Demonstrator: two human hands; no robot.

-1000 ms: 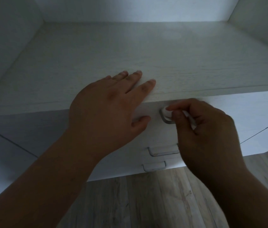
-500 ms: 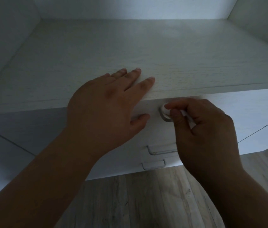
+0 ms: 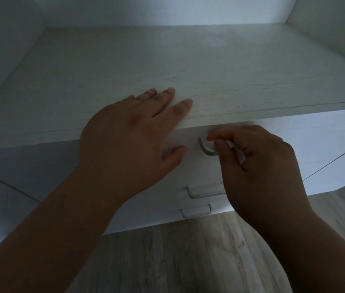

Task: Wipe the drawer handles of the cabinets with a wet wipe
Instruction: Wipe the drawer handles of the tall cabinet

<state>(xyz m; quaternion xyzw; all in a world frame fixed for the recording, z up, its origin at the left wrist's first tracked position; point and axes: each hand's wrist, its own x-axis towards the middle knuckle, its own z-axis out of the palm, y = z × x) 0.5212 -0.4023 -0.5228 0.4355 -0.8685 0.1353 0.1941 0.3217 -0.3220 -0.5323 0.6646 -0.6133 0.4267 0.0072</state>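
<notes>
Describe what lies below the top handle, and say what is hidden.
Below the top handle sit two more: a middle handle, then a bottom handle. The right hand, pinching the wipe on the top one, covers the middle handle's right end.

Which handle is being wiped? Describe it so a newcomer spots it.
On the white cabinet, whose top the left hand rests on, three metal handles stack down the front. It is the top handle, under the top edge, the only one that the right hand pinches through a wipe; the middle handle and bottom handle are bare.
</notes>
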